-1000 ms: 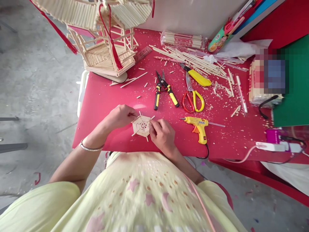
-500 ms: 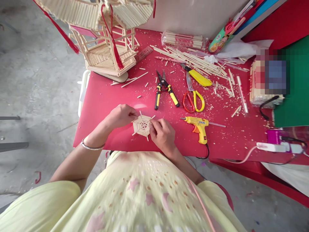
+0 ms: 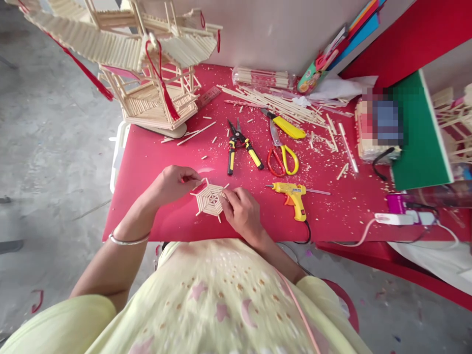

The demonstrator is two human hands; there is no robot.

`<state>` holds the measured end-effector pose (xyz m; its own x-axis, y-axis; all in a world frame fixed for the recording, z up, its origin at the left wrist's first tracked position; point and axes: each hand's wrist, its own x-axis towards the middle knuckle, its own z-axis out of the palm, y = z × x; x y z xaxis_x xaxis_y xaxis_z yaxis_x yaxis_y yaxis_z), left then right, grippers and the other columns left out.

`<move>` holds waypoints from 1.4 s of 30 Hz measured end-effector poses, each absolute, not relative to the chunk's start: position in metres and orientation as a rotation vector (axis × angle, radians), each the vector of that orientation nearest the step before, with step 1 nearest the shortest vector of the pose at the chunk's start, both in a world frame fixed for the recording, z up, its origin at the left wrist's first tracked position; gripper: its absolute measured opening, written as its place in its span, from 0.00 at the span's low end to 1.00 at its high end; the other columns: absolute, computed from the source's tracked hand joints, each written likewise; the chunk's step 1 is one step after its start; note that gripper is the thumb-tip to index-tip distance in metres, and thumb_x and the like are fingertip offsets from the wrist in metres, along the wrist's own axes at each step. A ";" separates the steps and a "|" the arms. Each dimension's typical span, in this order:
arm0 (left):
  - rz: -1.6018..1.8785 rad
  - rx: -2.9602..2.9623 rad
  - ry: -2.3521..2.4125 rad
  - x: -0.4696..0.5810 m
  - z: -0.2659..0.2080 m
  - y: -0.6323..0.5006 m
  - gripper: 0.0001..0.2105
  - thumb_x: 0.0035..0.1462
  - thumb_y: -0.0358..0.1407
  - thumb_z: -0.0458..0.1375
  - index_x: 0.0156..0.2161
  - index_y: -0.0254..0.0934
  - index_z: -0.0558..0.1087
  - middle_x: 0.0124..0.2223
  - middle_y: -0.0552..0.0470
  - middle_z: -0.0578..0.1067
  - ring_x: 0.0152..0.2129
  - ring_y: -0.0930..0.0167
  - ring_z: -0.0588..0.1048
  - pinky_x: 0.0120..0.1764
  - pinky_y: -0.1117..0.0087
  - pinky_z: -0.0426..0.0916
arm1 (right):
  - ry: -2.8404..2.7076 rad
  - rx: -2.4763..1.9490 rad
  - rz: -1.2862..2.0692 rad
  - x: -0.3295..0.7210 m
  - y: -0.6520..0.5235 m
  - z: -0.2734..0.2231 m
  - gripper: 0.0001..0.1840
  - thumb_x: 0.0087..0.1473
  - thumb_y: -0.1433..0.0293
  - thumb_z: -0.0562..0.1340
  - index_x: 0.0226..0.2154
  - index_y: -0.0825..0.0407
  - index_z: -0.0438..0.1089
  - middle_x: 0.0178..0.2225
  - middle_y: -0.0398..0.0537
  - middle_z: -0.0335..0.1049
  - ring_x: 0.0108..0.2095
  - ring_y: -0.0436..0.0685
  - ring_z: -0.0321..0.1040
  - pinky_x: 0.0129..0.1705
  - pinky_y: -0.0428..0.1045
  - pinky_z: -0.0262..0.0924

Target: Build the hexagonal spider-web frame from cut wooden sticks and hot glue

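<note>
A small hexagonal web of wooden sticks [image 3: 211, 200], with spokes jutting past its rim, is just above the red table near its front edge. My right hand [image 3: 242, 212] is closed on the web's right side, thumb and fingers at one spoke. At the upper left of the web, my left hand [image 3: 176, 183] is in a pinch, fingertips close to a spoke end. Whatever lies between those fingertips is too small to make out. To the right of my right hand lies a yellow glue gun [image 3: 294, 196] with a clear glue stick in its back.
A stick-built pavilion with red tassels [image 3: 155, 105] stands at the back left. Cutting pliers [image 3: 241, 145], red-and-yellow scissors [image 3: 282, 155] and a yellow utility knife [image 3: 287, 126] lie mid-table. Behind them are loose sticks [image 3: 280, 103]. A power strip [image 3: 400, 218] sits at the right.
The view has shifted, showing more of the pavilion and the right side. My left hand has drawn back slightly from the web's upper-left edge. My right hand keeps its hold.
</note>
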<state>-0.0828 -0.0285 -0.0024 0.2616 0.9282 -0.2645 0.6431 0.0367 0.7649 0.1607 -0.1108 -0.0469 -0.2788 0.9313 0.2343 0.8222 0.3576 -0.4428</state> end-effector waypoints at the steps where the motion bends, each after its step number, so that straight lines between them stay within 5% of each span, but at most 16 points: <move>1: 0.484 1.657 1.432 -0.082 0.000 -0.027 0.12 0.56 0.42 0.62 0.37 0.36 0.83 0.29 0.50 0.79 0.25 0.72 0.71 0.29 0.72 0.64 | -2.164 -1.522 0.332 0.162 -0.107 -0.042 0.17 0.71 0.60 0.56 0.53 0.49 0.74 0.42 0.52 0.73 0.43 0.57 0.71 0.43 0.50 0.64; 7: 0.883 1.369 1.197 -0.055 0.011 -0.014 0.14 0.54 0.45 0.69 0.36 0.35 0.79 0.33 0.47 0.80 0.27 0.72 0.74 0.29 0.73 0.66 | -2.094 -1.793 0.136 0.169 -0.047 -0.014 0.32 0.69 0.51 0.56 0.66 0.53 0.64 0.57 0.65 0.67 0.57 0.69 0.64 0.58 0.63 0.60; 11: 1.053 1.138 1.103 -0.042 0.000 -0.001 0.15 0.49 0.44 0.73 0.34 0.35 0.78 0.28 0.50 0.78 0.21 0.76 0.69 0.24 0.75 0.63 | -2.142 -2.121 0.201 0.167 -0.004 -0.006 0.54 0.57 0.40 0.63 0.70 0.60 0.55 0.56 0.74 0.66 0.57 0.78 0.64 0.53 0.67 0.62; 15: 1.175 0.996 1.073 -0.039 -0.011 0.007 0.15 0.47 0.41 0.75 0.38 0.35 0.81 0.28 0.52 0.77 0.22 0.78 0.70 0.25 0.77 0.64 | -2.203 -2.241 0.272 0.166 0.016 -0.002 0.59 0.50 0.44 0.70 0.70 0.62 0.53 0.54 0.75 0.69 0.55 0.77 0.67 0.51 0.64 0.64; 19: 1.219 0.923 1.073 -0.039 -0.013 0.007 0.15 0.46 0.41 0.75 0.38 0.35 0.83 0.28 0.52 0.78 0.22 0.79 0.70 0.25 0.77 0.63 | -2.283 -2.132 0.274 0.182 0.022 0.004 0.51 0.59 0.41 0.61 0.69 0.60 0.57 0.56 0.73 0.69 0.58 0.76 0.66 0.55 0.64 0.63; 21: 1.226 0.904 1.082 -0.039 -0.013 0.006 0.15 0.45 0.41 0.75 0.37 0.35 0.83 0.29 0.51 0.78 0.22 0.79 0.70 0.24 0.77 0.63 | -2.209 -2.122 0.187 0.199 0.024 0.008 0.39 0.67 0.47 0.53 0.68 0.57 0.60 0.58 0.71 0.68 0.59 0.74 0.66 0.57 0.64 0.62; 24: 1.227 0.900 1.077 -0.038 -0.014 0.005 0.15 0.45 0.41 0.75 0.37 0.36 0.83 0.30 0.51 0.79 0.22 0.78 0.70 0.24 0.77 0.63 | -2.002 -2.378 0.091 0.227 0.025 0.014 0.31 0.68 0.58 0.55 0.66 0.57 0.63 0.58 0.73 0.68 0.58 0.74 0.68 0.54 0.63 0.64; 28: 1.235 0.892 1.062 -0.034 -0.013 0.005 0.14 0.45 0.41 0.75 0.38 0.37 0.84 0.31 0.51 0.80 0.22 0.78 0.70 0.24 0.77 0.63 | -2.005 -2.658 0.238 0.253 0.027 0.012 0.29 0.61 0.63 0.62 0.63 0.56 0.66 0.51 0.71 0.74 0.52 0.74 0.74 0.49 0.60 0.67; 34: 1.294 0.866 1.051 -0.028 -0.010 0.002 0.14 0.44 0.40 0.75 0.37 0.37 0.84 0.32 0.50 0.80 0.21 0.78 0.71 0.23 0.76 0.64 | -1.916 -2.626 0.282 0.275 0.029 0.015 0.41 0.61 0.63 0.62 0.72 0.54 0.52 0.53 0.65 0.76 0.54 0.72 0.74 0.50 0.58 0.66; 40: 1.352 0.768 1.049 -0.021 -0.007 0.003 0.15 0.39 0.38 0.77 0.35 0.37 0.85 0.28 0.51 0.80 0.21 0.78 0.71 0.23 0.76 0.65 | -1.845 -1.998 0.247 0.242 -0.012 0.031 0.48 0.58 0.47 0.65 0.70 0.55 0.54 0.42 0.57 0.76 0.43 0.67 0.73 0.45 0.57 0.66; 42: 1.362 0.755 1.050 -0.018 -0.006 0.003 0.15 0.39 0.38 0.78 0.35 0.38 0.85 0.28 0.51 0.80 0.21 0.77 0.71 0.24 0.75 0.66 | -1.877 -1.702 0.351 0.214 -0.030 0.029 0.41 0.58 0.48 0.66 0.65 0.54 0.59 0.40 0.53 0.74 0.39 0.63 0.71 0.43 0.56 0.67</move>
<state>-0.0181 0.0032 -0.0058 -0.0921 0.9839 -0.1530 -0.3987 0.1044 0.9111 0.2144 -0.0297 0.0295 -0.0226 0.9712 0.2370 0.8201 0.1536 -0.5513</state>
